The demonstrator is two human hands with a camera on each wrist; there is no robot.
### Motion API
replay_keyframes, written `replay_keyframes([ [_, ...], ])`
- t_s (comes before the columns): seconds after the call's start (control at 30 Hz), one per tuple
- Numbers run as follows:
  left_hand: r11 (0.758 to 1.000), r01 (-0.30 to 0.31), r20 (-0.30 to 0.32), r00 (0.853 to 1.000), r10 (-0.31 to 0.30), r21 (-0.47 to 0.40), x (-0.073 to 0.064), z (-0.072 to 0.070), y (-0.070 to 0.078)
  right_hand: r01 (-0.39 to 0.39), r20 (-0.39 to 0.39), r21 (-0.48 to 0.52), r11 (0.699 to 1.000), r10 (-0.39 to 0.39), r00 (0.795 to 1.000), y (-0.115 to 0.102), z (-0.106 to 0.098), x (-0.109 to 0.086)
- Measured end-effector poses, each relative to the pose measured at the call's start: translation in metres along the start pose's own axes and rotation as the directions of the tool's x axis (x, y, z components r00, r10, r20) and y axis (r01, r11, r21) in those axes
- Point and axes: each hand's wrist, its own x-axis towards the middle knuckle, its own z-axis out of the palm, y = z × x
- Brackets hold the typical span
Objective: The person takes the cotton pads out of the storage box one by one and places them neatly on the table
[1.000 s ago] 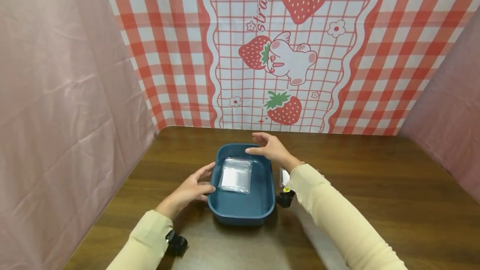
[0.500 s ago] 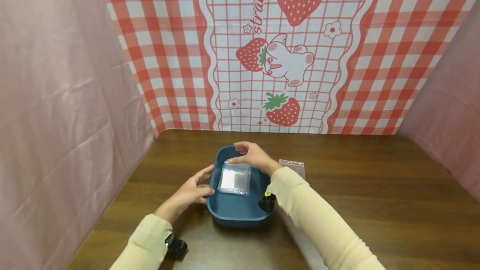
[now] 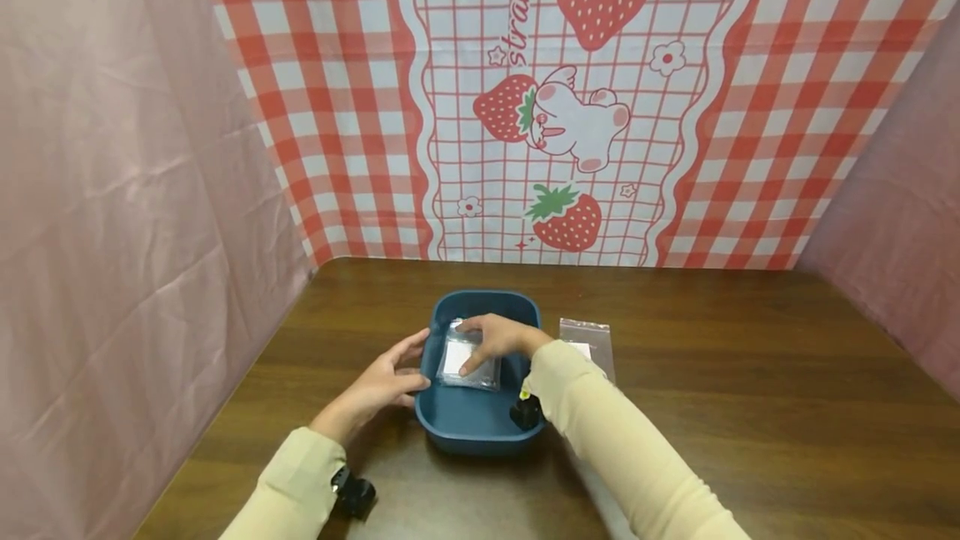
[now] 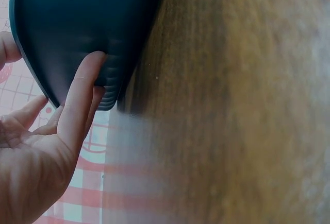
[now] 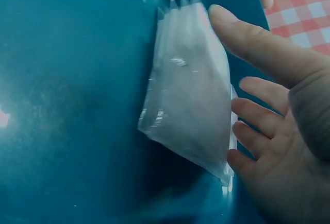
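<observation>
A blue rectangular bin (image 3: pixel 483 445) stands on the table with a stack of clear plastic zip bags (image 3: pixel 480 377) in it, pale inserts showing through. My left hand (image 3: pixel 382 377) rests against the bin's left side, its fingers extended along the outer wall in the left wrist view. Inside the bin, my right hand (image 3: pixel 498 338) is over the bags. In the right wrist view its thumb and fingers are spread apart right at the edge of the stack (image 5: pixel 191 80).
Another clear zip bag (image 3: pixel 600 344) with a white insert lies on the wooden table (image 3: pixel 750 373), right of the bin and partly behind my right sleeve. A checked strawberry cloth (image 3: pixel 360 107) hangs at the back, with a pink curtain (image 3: pixel 150 190) at the left.
My right hand has moved left and down from above the bin's far rim to the bags inside. The bag on the right is more exposed. My left hand keeps its place.
</observation>
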Motion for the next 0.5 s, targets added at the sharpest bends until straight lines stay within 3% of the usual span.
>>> replay_keyframes([
  [0.17, 1.000, 0.011, -0.009, 1.000, -0.011, 0.008, 0.0004, 0.0001, 0.0004, -0.006, 0.057, -0.047, 0.999, 0.009, 0.998, 0.0000, 0.0025, -0.0001],
  [0.5, 1.000, 0.005, -0.008, 1.000, -0.005, 0.000, -0.0007, 0.0003, 0.0011, 0.045, 0.060, -0.097, 0.994, -0.039, 0.997, -0.0004, 0.0011, 0.0016],
])
